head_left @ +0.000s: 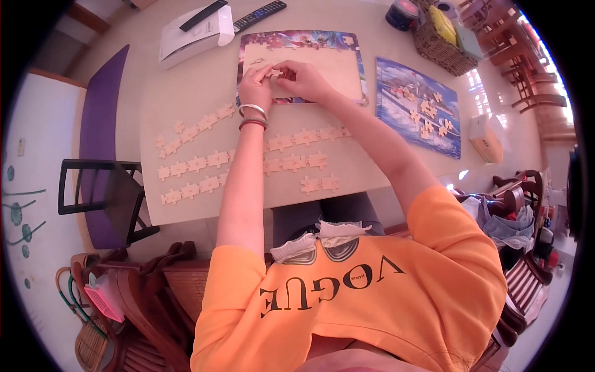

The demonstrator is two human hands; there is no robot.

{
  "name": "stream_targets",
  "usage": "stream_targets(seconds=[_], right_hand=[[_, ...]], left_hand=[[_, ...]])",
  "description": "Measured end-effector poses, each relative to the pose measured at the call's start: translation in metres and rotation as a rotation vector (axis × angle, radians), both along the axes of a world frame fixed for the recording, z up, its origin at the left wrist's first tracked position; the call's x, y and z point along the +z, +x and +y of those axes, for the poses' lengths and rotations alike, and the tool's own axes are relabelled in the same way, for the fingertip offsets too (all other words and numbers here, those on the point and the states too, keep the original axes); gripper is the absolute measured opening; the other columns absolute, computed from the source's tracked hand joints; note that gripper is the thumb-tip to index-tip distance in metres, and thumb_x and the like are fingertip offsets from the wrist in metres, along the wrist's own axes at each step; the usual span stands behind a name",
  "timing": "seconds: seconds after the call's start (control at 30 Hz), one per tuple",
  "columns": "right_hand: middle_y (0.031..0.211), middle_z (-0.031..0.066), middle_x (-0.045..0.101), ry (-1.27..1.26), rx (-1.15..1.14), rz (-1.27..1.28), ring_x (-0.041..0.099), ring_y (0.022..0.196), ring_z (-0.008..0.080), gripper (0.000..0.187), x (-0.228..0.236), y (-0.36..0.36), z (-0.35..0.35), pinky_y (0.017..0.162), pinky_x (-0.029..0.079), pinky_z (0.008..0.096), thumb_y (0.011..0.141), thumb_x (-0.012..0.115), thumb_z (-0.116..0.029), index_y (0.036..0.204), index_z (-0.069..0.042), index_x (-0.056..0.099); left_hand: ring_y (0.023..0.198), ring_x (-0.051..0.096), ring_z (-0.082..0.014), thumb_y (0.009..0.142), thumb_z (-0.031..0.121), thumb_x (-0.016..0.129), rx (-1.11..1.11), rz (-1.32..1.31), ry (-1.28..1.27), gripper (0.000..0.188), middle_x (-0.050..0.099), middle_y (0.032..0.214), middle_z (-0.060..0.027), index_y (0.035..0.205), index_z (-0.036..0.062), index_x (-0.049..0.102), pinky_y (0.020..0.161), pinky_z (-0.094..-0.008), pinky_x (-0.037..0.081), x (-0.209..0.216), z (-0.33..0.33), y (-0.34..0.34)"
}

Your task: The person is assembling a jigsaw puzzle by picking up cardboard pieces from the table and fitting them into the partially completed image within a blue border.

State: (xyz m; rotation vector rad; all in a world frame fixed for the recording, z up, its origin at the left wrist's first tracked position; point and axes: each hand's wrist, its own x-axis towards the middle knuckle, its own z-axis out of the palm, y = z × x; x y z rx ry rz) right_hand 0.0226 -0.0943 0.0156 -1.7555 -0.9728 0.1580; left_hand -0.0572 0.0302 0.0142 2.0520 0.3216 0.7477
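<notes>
Over a jigsaw puzzle tray (331,68) with a colourful border, my two hands meet. A small pale puzzle piece (273,73) shows between their fingertips, its plain side toward me. My left hand (255,88) pinches it from the left, with bracelets on the wrist. From the right, my right hand (302,80) closes its fingers on the piece too. Some joined printed pieces lie along the tray's upper edge. Nearer me, several rows of pale face-down puzzle pieces (198,162) lie on the table, partly covered by my left forearm.
To the right is a blue picture sheet (392,80) with loose pieces on it. A wicker basket (443,49), a dark jar (401,15) and a tissue-like box (485,139) stand beyond. A white box (193,36) and remote control (260,16) lie back left. A black-framed chair (102,189) stands left.
</notes>
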Motion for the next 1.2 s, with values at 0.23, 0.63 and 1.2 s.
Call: stream_targets(seconds=[0.23, 0.63, 1.2], right_hand=[[0.082, 0.0093, 0.062, 0.016, -0.030, 0.012, 0.059, 0.068, 0.0156, 0.032, 0.002, -0.002, 0.001, 0.063, 0.049, 0.0285, 0.072, 0.068, -0.015, 0.099, -0.001, 0.059], [0.074, 0.0134, 0.063, -0.053, -0.155, -0.020, 0.060, 0.069, 0.0218, 0.018, 0.008, -0.002, 0.005, 0.064, 0.048, 0.0318, 0.078, 0.060, -0.015, 0.089, -0.001, 0.064], [0.067, 0.0107, 0.062, 0.045, -0.219, 0.120, 0.059, 0.060, 0.0192, 0.020, 0.001, 0.000, 0.006, 0.059, 0.046, 0.0319, 0.082, 0.058, -0.020, 0.085, -0.001, 0.062]], left_hand=[[0.081, 0.061, -0.0169, 0.078, -0.002, 0.053, 0.014, 0.042, -0.058, 0.028, 0.063, 0.091, -0.0067, 0.099, 0.0105, 0.067, 0.075, -0.0265, 0.048, 0.006, -0.003, -0.003], [0.087, 0.059, -0.0247, 0.072, 0.004, 0.062, -0.033, -0.041, -0.020, 0.033, 0.060, 0.095, -0.0123, 0.105, 0.0023, 0.060, 0.078, -0.0323, 0.048, -0.008, 0.017, 0.001], [0.075, 0.064, -0.0170, 0.087, 0.005, 0.050, 0.040, 0.218, -0.320, 0.022, 0.064, 0.091, -0.0137, 0.105, -0.0046, 0.058, 0.065, -0.0264, 0.052, 0.007, 0.032, -0.010]])
